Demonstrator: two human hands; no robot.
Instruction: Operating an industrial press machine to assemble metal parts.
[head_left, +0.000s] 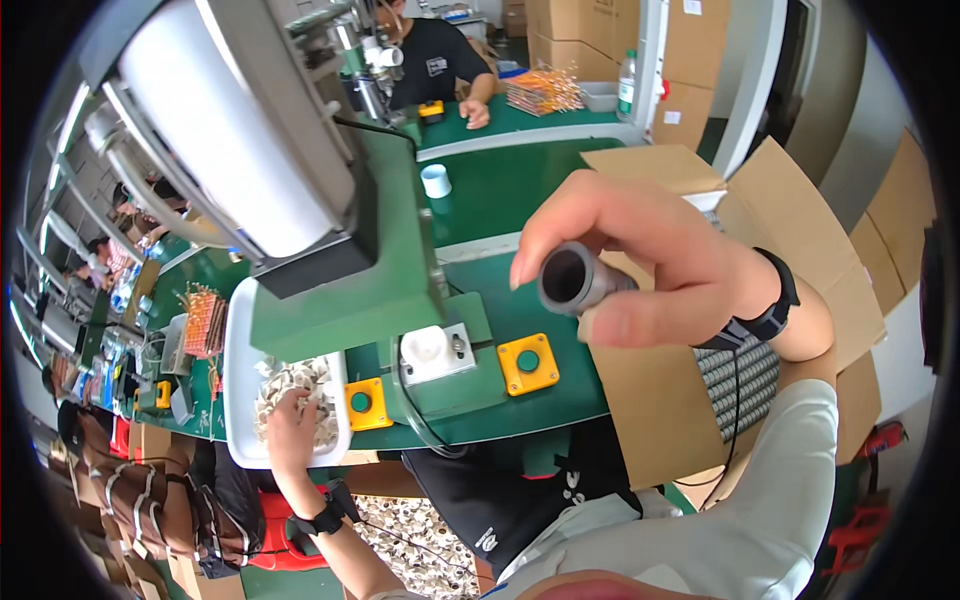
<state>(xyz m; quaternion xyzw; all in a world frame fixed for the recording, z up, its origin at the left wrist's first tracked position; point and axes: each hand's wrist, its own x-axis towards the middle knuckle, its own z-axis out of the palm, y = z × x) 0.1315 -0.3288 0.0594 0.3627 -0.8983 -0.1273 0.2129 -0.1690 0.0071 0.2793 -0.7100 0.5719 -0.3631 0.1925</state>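
Observation:
Raised over the right side of the bench, my right hand point(665, 260) is closed round a short grey plastic tube point(572, 280), its open end facing me. My left hand point(292, 430) reaches into a white tray point(238, 400) of small off-white parts point(322, 432). Its fingers are curled together among the parts, and what they grip cannot be made out. Between the hands stands a green bench press point(340, 310). Below its head, a white round holder point(427, 348) sits on a metal plate. Yellow button boxes point(528, 364) with green buttons flank the press base.
An open cardboard box point(655, 420) at right holds rows of grey tubes point(738, 385). A pale blue cup-shaped piece point(435, 181) stands beyond the press. Across the bench a person point(440, 60) sits near bundled orange-tipped sticks point(545, 92). More off-white parts point(415, 540) lie below the bench edge.

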